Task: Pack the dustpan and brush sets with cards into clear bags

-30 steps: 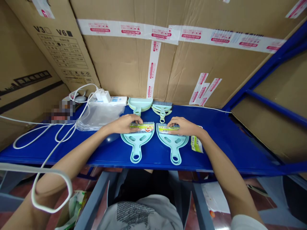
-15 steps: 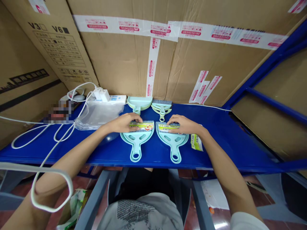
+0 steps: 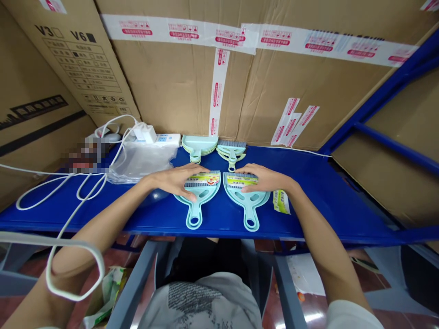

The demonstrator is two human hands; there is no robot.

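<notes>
Two light-green dustpan sets lie side by side on the blue table, handles towards me, each with a brush and a yellow-green label. On the left set (image 3: pixel 202 197) rests my left hand (image 3: pixel 178 179), fingers spread, thumb low over the pan and fingertips at the label's upper edge. My right hand (image 3: pixel 262 177) is over the right set (image 3: pixel 247 197), thumb and fingers apart around the brush and label. Neither hand has lifted anything. Beside my right wrist is a loose label sheet (image 3: pixel 281 202).
Stacked dustpans (image 3: pixel 199 144) and brushes (image 3: pixel 232 151) stand at the back of the blue table (image 3: pixel 318 196). Clear plastic bags (image 3: pixel 140 162), a white power strip (image 3: pixel 168 140) and looping white cables (image 3: pixel 77 219) are on the left. Cardboard (image 3: pixel 178 82) walls the back.
My left hand has opened wider, its thumb moving down from the label onto the dustpan. My right hand has barely moved. The view has shifted slightly.
</notes>
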